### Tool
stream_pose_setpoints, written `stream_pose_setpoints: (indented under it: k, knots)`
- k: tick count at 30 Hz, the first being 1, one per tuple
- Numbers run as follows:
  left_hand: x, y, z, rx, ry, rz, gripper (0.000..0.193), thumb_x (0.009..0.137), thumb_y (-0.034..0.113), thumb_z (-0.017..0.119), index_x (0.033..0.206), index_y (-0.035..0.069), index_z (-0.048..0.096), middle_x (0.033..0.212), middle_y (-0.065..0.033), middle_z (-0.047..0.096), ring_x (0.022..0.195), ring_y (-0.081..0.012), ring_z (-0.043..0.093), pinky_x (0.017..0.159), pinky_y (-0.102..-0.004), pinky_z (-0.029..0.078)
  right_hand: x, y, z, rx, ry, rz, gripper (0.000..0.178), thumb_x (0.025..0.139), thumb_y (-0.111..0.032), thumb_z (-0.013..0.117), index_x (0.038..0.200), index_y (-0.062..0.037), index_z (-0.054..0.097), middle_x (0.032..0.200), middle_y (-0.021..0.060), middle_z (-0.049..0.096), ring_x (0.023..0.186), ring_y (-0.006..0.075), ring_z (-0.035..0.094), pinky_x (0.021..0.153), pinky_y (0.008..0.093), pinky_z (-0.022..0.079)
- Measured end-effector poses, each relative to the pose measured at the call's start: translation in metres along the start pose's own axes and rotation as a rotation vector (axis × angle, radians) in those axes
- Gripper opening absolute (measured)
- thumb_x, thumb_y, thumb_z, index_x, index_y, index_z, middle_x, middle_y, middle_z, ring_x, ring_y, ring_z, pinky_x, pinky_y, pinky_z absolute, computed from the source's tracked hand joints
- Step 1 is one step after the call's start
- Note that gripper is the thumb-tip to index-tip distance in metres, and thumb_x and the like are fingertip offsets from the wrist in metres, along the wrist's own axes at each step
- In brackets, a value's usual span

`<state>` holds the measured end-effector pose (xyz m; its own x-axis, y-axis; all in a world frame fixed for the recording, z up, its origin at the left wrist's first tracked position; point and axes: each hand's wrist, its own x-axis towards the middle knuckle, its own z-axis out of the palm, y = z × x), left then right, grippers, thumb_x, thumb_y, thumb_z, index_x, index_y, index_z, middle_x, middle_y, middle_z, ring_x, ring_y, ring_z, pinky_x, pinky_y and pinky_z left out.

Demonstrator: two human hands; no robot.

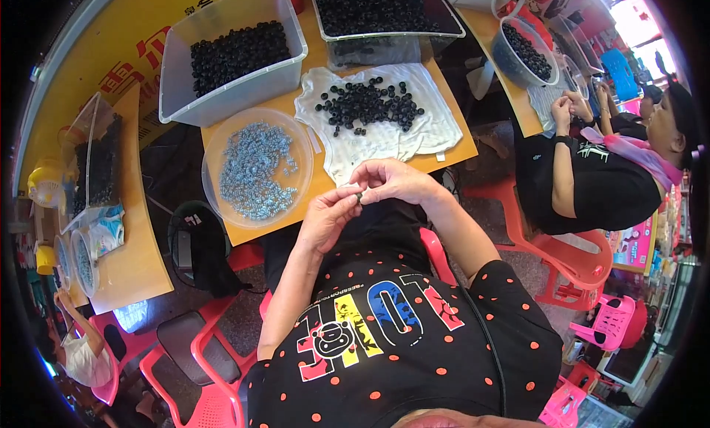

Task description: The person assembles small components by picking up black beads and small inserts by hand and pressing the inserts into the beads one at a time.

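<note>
The left hand [330,215] and right hand [401,182] pinch one tiny dark piece [360,196] — maybe to keep it steady — near black pieces [367,105] likely spread for easy reach.

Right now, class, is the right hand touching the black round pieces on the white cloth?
Apart: the head view shows a strip of bare white cloth between the right hand and the black round pieces.

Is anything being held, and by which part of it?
A small dark piece, pinched by the left hand and right hand; which part they grip is too small to tell.
</note>
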<state>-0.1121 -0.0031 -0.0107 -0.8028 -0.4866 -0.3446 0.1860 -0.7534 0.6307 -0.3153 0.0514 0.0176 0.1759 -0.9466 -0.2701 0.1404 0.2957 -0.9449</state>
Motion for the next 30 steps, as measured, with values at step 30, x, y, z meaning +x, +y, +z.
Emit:
stream_pose_setpoints:
  k: [30]
  knots:
    - [0.011, 0.037, 0.026, -0.282, 0.179, 0.146, 0.018, 0.086, 0.007, 0.065, 0.103, 0.003, 0.063, 0.091, -0.0069, 0.067, 0.077, -0.0125, 0.063, 0.072, -0.0251, 0.055, 0.003, -0.035, 0.025, -0.258, 0.49, -0.445, 0.014, 0.075, 0.0, 0.072, 0.089, -0.0021, 0.07, 0.086, 0.0048, 0.067, 0.076, 0.0086, 0.061, 0.068, 0.0217, 0.049]
